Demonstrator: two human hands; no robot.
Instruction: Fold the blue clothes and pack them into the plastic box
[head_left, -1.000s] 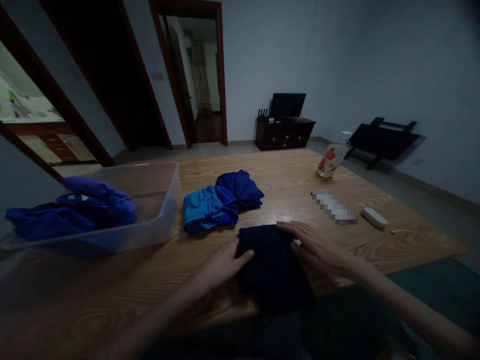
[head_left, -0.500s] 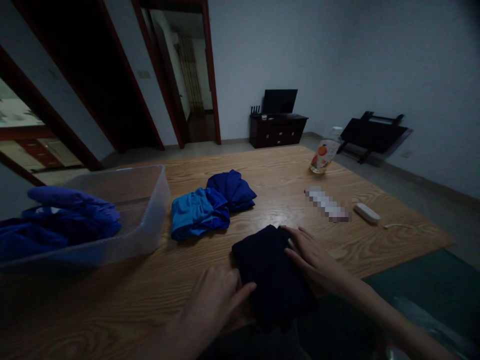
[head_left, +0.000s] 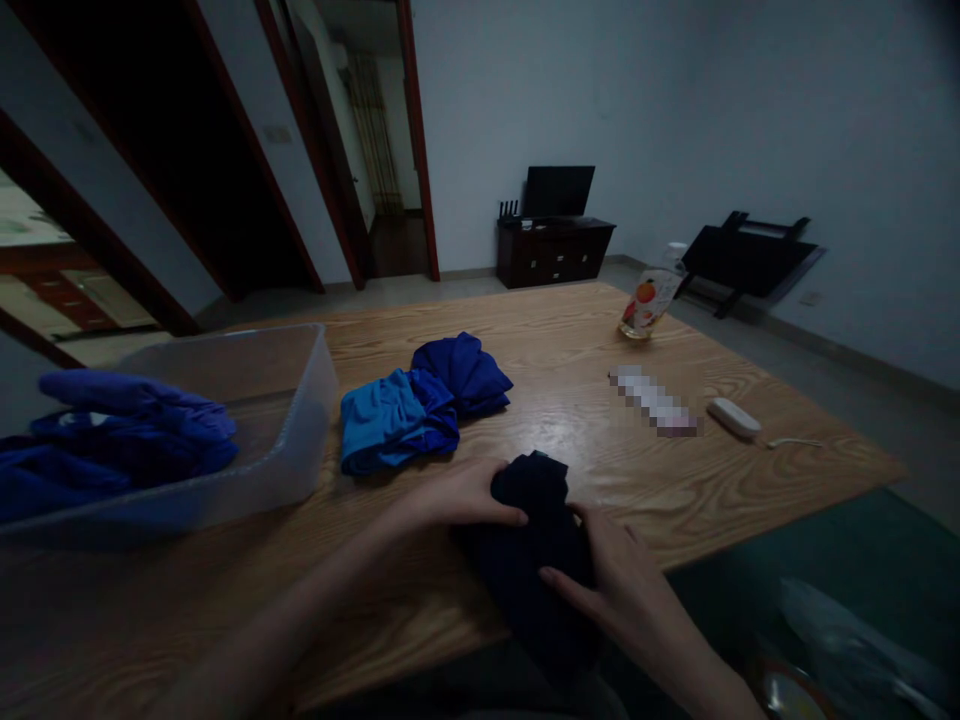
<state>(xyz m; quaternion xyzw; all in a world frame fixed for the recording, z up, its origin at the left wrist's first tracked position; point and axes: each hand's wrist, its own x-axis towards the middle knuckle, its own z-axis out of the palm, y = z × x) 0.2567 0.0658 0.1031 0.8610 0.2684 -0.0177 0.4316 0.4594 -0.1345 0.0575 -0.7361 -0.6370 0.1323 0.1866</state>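
A dark navy cloth (head_left: 534, 545) lies bunched at the near edge of the wooden table (head_left: 675, 480), part of it hanging over the edge. My left hand (head_left: 457, 493) grips its upper left side with the fingers curled on the fabric. On the cloth's right side, my right hand (head_left: 607, 580) has its fingers pressed into it. Just beyond lie a light blue cloth (head_left: 386, 422) and a royal blue cloth (head_left: 461, 370), touching each other.
A clear plastic bin (head_left: 277, 400) at the left holds several blue cloths (head_left: 112, 445). On the right of the table are a printed cup (head_left: 643, 305), a blurred flat item (head_left: 652, 400) and a small white device (head_left: 735, 417) with a cable.
My left hand has moved from the table beside the cloth up onto its top left. My right hand slid down toward me. The flat cloth is now bunched narrower.
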